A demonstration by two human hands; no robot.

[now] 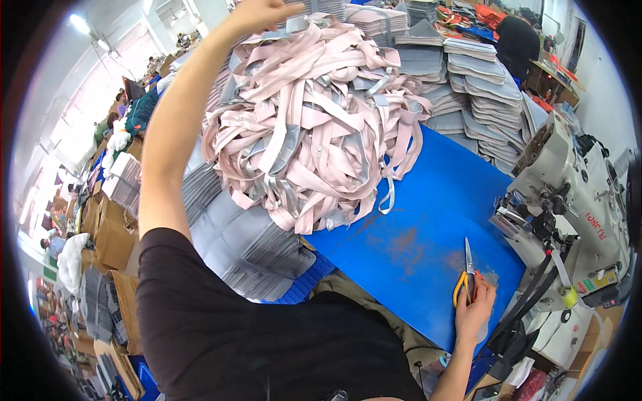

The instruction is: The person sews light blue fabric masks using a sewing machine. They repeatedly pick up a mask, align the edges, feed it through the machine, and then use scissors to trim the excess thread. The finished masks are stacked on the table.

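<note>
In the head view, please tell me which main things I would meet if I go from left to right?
Brown cardboard box → pile of pink strips → scissors → white sewing machine.

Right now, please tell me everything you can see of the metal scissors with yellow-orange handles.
The metal scissors with yellow-orange handles have silvery, pointed blades, seemingly closed, aimed away from the person. One yellow loop shows clearly; the bare right hand holds the handles, hiding part. They are over the near right part of the flat blue tabletop; contact is unclear.
</note>
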